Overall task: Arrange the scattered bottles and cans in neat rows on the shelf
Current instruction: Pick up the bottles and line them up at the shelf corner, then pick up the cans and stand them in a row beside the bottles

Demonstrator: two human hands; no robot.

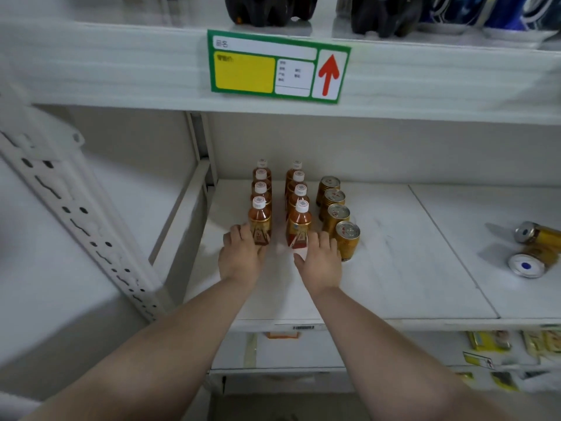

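with the left hand (241,256) cupped against the near amber plastic bottle (260,221) and the right hand's (321,258) fingers spread open on its white-capped neighbour (299,224), a hard nudge could topple either row into the gold cans (347,240), while two fallen cans (531,252) lie far right on the white shelf (394,268).

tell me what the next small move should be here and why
Probably let go of the front bottles and reach the right hand toward the two cans lying on their sides at the right. The two bottle rows and the row of upright cans already look straight, while those two cans are the only items out of line on this shelf.
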